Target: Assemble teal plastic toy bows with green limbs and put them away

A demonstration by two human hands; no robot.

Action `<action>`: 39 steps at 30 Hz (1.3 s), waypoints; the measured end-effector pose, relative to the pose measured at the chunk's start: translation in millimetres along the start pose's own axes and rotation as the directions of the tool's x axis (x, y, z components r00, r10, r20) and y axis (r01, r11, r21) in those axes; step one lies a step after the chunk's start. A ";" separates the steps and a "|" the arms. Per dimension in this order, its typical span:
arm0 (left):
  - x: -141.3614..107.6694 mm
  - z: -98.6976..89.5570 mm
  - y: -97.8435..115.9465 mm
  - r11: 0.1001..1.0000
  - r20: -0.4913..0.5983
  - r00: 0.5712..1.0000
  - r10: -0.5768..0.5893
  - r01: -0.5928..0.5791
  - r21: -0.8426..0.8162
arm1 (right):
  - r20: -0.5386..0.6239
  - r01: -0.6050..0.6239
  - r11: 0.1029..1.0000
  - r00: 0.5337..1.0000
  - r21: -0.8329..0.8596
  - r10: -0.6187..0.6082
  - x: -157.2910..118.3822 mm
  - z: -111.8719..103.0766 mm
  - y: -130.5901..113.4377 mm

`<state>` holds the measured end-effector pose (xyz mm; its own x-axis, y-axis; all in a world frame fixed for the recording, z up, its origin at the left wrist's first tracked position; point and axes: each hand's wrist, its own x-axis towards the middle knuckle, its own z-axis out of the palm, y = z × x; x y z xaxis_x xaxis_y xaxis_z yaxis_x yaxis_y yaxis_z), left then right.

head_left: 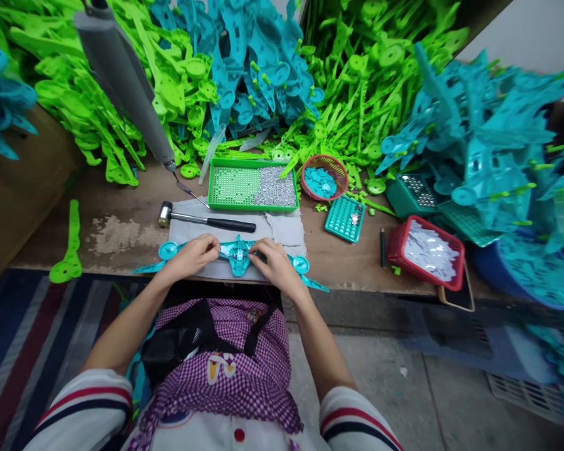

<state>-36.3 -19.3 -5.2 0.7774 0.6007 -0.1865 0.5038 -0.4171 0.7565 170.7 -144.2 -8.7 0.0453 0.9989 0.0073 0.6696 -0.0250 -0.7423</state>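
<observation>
A long blue plastic part [239, 258] with winged, round-eyed ends lies across the grey cloth at the bench's near edge. My left hand [195, 254] is closed over its left wing, fingertips pinched beside the middle section. From the other side, my right hand [272, 260] has thumb and finger pressed together at the right of that middle section. Any small piece between the fingertips is too small to make out. Just beyond the hands lies a hammer [207, 220] with a black grip. Behind it stands a green tray [210, 185] holding many small metal pieces.
A grey power screwdriver [126, 81] hangs at upper left. Heaped green parts [357, 81] and blue parts [254, 56] line the back. To the right are a red basket [345, 178], a teal tray [331, 227], a black marker [383, 247] and a red bin [397, 244].
</observation>
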 end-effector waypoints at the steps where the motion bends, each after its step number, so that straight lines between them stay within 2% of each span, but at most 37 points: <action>1: -1.3 -0.5 -4.7 0.999 -0.016 0.999 0.036 -0.037 -0.033 | 0.003 0.036 0.999 0.999 -0.004 -0.036 -1.3 0.4 2.8; 3: -4.0 0.5 -11.8 0.993 -0.071 0.994 0.078 -0.084 -0.087 | 0.027 0.088 0.995 0.996 -0.045 -0.086 -3.6 0.1 6.7; 7: -8.3 6.9 -16.1 0.988 -0.167 0.985 0.041 -0.065 -0.142 | 0.132 0.145 0.974 0.984 -0.175 -0.123 -4.8 -0.7 8.4; 14: -5.3 7.8 -16.2 0.986 -0.154 0.987 0.052 -0.076 -0.150 | 0.108 0.106 0.975 0.990 -0.196 -0.086 -3.4 2.6 7.3; 19: -4.6 9.2 -16.9 0.989 -0.159 0.986 0.053 -0.074 -0.130 | 0.185 0.119 0.972 0.979 -0.203 -0.081 -2.1 -1.1 2.4; 24: -6.3 11.1 -15.7 0.989 -0.193 0.980 0.047 -0.073 -0.129 | 0.188 0.044 0.978 0.982 -0.206 -0.004 -0.7 -2.8 -5.0; 29: -10.1 11.7 -12.8 0.991 -0.246 0.965 0.084 -0.108 -0.082 | 0.190 0.060 0.977 0.982 -0.207 -0.020 -1.3 -2.6 -3.8; 34: -12.4 13.9 -9.7 0.993 -0.291 0.953 0.080 -0.101 -0.057 | 0.194 0.134 0.949 0.978 -0.284 -0.080 -3.2 -1.3 -1.6; 39: -12.9 13.0 -8.5 0.992 -0.270 0.959 0.085 -0.106 -0.063 | 0.225 0.243 0.904 0.959 -0.352 -0.170 -5.2 -1.3 3.7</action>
<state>-45.7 -32.4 -17.4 0.6868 0.7248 0.0549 0.3941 -0.4348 0.8097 173.9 -149.5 -10.7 -0.2374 0.9713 -0.0176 0.8771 0.2065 -0.4337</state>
